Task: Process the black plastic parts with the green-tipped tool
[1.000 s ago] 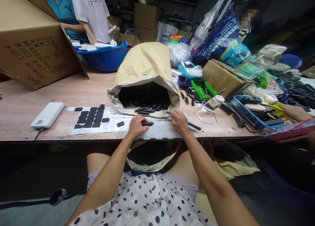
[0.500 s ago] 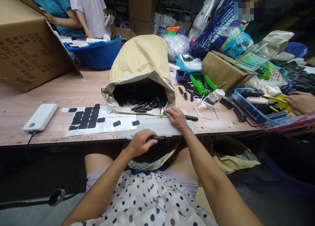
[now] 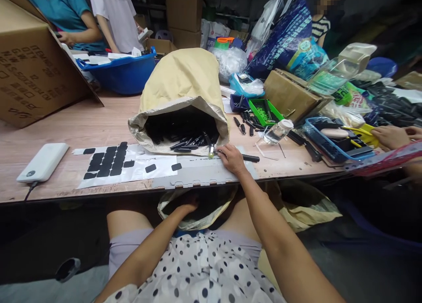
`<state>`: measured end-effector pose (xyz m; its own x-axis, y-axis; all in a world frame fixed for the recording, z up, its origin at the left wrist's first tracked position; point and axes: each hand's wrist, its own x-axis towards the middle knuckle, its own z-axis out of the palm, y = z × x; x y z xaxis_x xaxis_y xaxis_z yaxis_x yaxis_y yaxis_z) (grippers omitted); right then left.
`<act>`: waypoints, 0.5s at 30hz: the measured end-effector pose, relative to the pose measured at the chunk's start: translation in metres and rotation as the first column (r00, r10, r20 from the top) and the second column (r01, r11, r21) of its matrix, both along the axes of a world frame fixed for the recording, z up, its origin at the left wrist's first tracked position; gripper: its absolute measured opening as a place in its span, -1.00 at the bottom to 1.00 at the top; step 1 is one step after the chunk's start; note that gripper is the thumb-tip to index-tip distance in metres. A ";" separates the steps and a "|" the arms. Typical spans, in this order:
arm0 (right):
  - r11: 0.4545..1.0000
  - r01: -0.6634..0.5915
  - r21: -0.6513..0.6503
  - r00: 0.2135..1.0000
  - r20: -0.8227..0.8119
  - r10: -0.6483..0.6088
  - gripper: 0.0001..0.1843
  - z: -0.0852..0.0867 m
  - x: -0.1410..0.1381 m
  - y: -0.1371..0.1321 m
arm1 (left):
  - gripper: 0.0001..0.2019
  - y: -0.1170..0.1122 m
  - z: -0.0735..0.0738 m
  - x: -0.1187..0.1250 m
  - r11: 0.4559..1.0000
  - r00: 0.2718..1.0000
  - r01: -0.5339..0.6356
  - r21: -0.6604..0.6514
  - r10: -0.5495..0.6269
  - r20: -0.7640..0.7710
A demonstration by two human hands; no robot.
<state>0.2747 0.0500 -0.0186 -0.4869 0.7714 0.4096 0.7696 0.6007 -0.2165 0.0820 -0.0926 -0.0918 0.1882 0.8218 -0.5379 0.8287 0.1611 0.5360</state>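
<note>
Below the table edge, my left hand (image 3: 190,206) reaches into an open-mouthed sack (image 3: 211,224) between my legs; its fingers are lost in the dark inside. My right hand (image 3: 232,158) rests on the table with thumb and fingers pinched together on a small metallic piece. Just left of those fingertips stands a short metal-and-yellow-green part (image 3: 211,151), by the mouth of a big cream sack (image 3: 184,81). Several black pen-shaped pieces (image 3: 189,143) lie in that mouth. To the right of my right hand a black rod (image 3: 251,158) lies on the table.
A white sheet with black stickers (image 3: 108,161) and a white power bank (image 3: 42,162) are at left. A carton (image 3: 39,70) and blue basin (image 3: 121,74) stand behind. At right are a green tray (image 3: 265,111), bottle (image 3: 278,132), blue basket (image 3: 329,140) and a co-worker's hand (image 3: 391,136).
My left hand has gone down from the table edge into the lap sack; the black piece it held is out of sight. My right hand stays by the metal part. The view has shifted slightly.
</note>
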 end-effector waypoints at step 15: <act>1.000 0.008 0.005 1.000 0.009 -0.008 -0.72 -0.002 -0.002 -0.001 | -0.84 0.123 0.158 -0.013 0.723 0.979 0.028 0.691 -0.160 0.127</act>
<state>0.2730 0.0495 -0.0210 -0.4846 0.7732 0.4090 0.7760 0.5958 -0.2070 0.0691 0.0306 0.0658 0.3161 0.9255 0.2085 0.7076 -0.3764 0.5981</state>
